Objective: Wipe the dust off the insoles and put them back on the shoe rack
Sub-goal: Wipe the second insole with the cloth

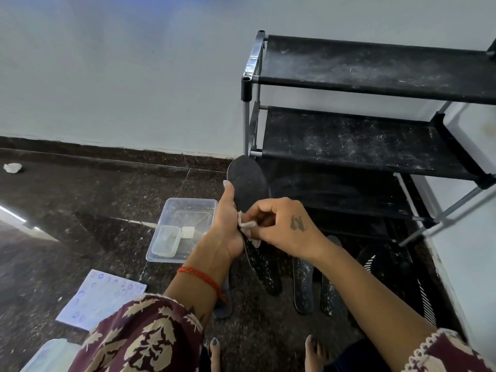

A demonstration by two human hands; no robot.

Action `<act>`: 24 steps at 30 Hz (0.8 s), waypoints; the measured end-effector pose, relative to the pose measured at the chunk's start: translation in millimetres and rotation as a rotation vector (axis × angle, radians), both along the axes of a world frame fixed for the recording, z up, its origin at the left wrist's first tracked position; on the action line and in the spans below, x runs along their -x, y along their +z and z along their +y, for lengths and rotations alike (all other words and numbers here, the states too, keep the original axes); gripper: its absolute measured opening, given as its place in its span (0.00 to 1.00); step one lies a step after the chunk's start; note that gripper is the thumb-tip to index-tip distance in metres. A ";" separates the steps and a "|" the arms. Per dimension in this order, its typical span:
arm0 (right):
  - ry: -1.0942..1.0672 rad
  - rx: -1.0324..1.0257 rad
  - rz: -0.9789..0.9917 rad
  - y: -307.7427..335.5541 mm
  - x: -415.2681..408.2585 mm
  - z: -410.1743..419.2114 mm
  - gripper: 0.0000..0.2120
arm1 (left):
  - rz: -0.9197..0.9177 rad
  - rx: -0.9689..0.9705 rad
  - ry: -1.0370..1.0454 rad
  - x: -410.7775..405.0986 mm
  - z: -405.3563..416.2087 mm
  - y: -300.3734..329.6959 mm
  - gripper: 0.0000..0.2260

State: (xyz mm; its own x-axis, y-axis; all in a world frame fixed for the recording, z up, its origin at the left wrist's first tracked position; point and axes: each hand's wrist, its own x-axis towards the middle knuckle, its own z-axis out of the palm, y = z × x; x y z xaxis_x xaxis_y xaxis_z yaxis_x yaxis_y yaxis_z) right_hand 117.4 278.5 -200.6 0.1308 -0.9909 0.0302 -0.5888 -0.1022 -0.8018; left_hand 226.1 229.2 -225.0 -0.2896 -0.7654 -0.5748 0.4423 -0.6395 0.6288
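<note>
Fingers of the right hand are curled and pinched on a crumpled white wipe, which is pressed against a dark insole. That insole is gripped along its edge by the left hand and held up in front of the left end of the dusty black shoe rack. Two more speckled insoles are seen on the dark floor below, near the rack's foot. A clear plastic tub is set on the floor just left of the hands.
</note>
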 end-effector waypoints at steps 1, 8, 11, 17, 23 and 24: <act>-0.004 0.026 0.051 -3.1 0.2 -1.0 0.04 | 0.002 -0.004 0.004 -0.2 0.1 -0.1 0.28; -0.152 0.107 0.374 -10.3 12.5 -7.1 0.08 | -0.004 -0.029 -0.159 3.3 7.4 5.5 0.32; -0.238 0.118 0.414 -12.3 20.5 -8.7 0.09 | 0.014 -0.027 -0.201 4.2 7.5 4.9 0.33; -0.192 -0.041 -0.205 4.5 17.7 -7.8 0.08 | 0.011 -0.006 -0.106 2.2 3.7 3.9 0.34; -0.025 -0.029 0.090 -6.4 4.6 -4.5 0.07 | -0.045 -0.009 -0.022 0.4 -2.0 -4.3 0.31; -0.056 -0.001 0.138 -8.1 6.0 -5.5 0.07 | -0.052 -0.012 -0.026 0.8 -0.9 -4.0 0.31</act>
State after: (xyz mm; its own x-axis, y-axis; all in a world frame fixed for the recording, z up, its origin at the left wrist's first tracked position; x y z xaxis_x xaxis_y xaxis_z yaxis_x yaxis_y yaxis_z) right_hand 111.4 273.0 -208.7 0.0783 -0.9968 0.0145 -0.6984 -0.0652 -0.7127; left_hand 225.4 228.3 -229.0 -0.2788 -0.7513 -0.5982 0.3928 -0.6576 0.6429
